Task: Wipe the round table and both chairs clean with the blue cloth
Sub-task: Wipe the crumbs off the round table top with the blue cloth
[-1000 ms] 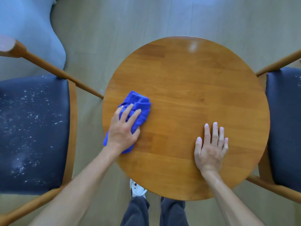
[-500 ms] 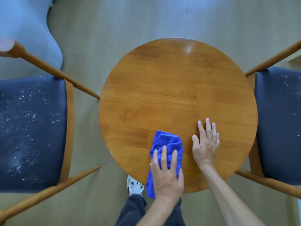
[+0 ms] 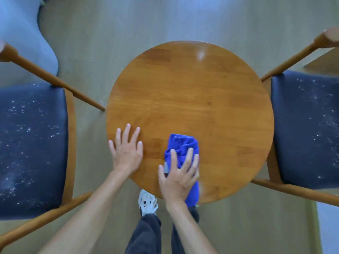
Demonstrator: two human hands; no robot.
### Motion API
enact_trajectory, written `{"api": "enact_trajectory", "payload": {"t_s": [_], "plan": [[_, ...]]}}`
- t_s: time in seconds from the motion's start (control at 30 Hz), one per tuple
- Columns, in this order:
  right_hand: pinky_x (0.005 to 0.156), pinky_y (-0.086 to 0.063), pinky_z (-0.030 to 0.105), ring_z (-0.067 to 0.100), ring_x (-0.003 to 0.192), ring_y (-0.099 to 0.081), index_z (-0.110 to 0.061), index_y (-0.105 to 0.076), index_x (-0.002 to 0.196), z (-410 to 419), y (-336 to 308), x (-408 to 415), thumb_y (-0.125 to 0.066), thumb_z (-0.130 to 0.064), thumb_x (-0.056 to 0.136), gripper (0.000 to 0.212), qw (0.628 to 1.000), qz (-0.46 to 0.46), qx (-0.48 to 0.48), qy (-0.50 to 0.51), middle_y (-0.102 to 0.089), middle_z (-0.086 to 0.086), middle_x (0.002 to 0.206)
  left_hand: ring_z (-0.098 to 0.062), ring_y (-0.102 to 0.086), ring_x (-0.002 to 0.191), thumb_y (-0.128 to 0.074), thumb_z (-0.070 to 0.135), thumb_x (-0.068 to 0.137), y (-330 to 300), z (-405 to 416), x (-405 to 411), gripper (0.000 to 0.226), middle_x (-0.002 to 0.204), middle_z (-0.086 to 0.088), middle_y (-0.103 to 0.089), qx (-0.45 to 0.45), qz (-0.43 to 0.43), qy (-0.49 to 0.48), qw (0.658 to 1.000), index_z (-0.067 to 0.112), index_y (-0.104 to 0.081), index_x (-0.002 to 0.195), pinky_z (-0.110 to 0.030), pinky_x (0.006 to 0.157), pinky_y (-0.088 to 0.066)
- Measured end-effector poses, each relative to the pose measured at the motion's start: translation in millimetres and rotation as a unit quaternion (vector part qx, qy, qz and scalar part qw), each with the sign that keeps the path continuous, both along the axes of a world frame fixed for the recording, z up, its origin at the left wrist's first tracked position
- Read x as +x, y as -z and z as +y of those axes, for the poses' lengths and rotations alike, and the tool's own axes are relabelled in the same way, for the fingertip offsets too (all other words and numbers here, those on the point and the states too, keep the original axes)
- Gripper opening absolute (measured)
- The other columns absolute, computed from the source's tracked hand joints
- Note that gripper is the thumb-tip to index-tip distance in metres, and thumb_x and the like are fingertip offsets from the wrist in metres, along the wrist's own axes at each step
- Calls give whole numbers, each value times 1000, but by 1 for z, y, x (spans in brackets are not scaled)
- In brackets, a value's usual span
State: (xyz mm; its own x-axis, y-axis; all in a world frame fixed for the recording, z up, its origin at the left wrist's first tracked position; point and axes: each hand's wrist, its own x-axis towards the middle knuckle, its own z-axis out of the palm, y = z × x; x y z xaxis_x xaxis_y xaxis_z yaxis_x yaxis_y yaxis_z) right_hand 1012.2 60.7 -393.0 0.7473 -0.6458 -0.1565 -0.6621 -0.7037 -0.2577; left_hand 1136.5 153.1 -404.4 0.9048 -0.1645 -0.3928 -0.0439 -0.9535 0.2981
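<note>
Blue cloth (image 3: 183, 145), honey-brown round table (image 3: 190, 92), white-speckled navy chairs (image 3: 31, 143).

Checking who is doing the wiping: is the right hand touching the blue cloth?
Touching. The head view shows the right hand pressed flat on the blue cloth, straight fingers spread over it on the round table.

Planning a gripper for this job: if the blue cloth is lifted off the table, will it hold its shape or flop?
Probably flops: the blue cloth lies bunched in soft folds under the right hand, and its near end droops over the table edge. Likely light, and it should slide easily on the glossy wood.
</note>
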Motion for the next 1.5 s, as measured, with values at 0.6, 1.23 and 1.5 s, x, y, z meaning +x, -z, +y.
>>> {"api": "enact_trajectory", "payload": {"t_s": [0.6,1.23,1.5], "plan": [[81,-47,56,45,129,-41,-13,-62,123,-178,6,-33,-65,-20,83,41,973,-27,-91,209,-42,20,145,-26,10,146,-34,39,97,14,2,-8,60,161,3,3,76,-15,59,995,31,-11,152,-57,115,1],[93,-39,52,34,143,-20,-17,-49,137,-284,14,11,-56,-26,93,46,979,-3,-54,196,-24,9,157,-38,-20,139,-45,40,93,12,-11,-7,53,152,-11,-29,91,-55,41,993,19,-42,141,-66,103,-23],[92,-49,43,35,136,-40,-21,-62,126,-128,-1,64,-67,-35,81,48,987,-42,-29,-155,-44,10,148,-27,5,146,-45,39,94,-11,-24,5,61,160,-1,1,102,52,20,993,25,-21,149,-52,116,-12]]}}
